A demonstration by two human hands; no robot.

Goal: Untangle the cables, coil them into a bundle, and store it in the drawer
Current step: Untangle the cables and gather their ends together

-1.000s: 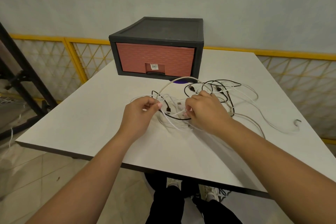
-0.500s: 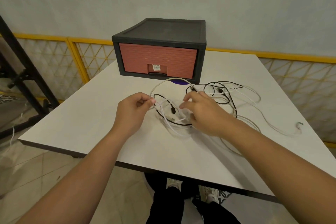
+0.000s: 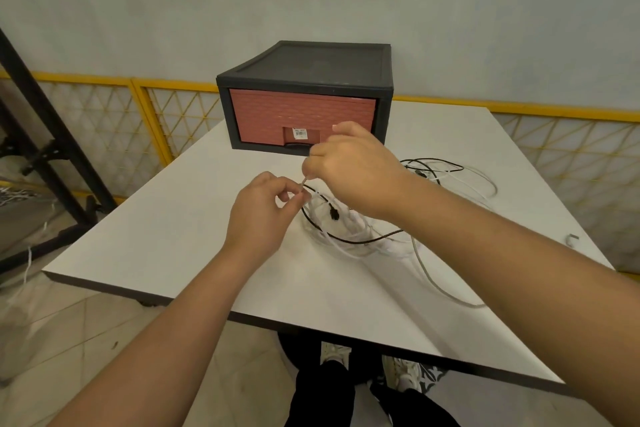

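A tangle of white and black cables (image 3: 360,236) lies on the white table (image 3: 194,218), its loops spreading to the right. My left hand (image 3: 263,215) pinches a white cable strand between thumb and fingers. My right hand (image 3: 353,166) is raised just above and to the right of it, pinching the same strand a short way up. Behind them stands a dark grey drawer unit (image 3: 304,94) with its reddish drawer (image 3: 277,114) shut. My right hand hides part of the drawer front and the cable loops behind it.
A small metal hook (image 3: 572,238) lies near the table's right edge. Yellow mesh fencing (image 3: 114,121) runs behind the table, and a black metal frame (image 3: 38,114) stands at the left. My legs and shoes (image 3: 367,371) show under the near edge.
Both hands have lifted off the tangle. My right hand rose toward the drawer front and drew a white strand up between the two hands.
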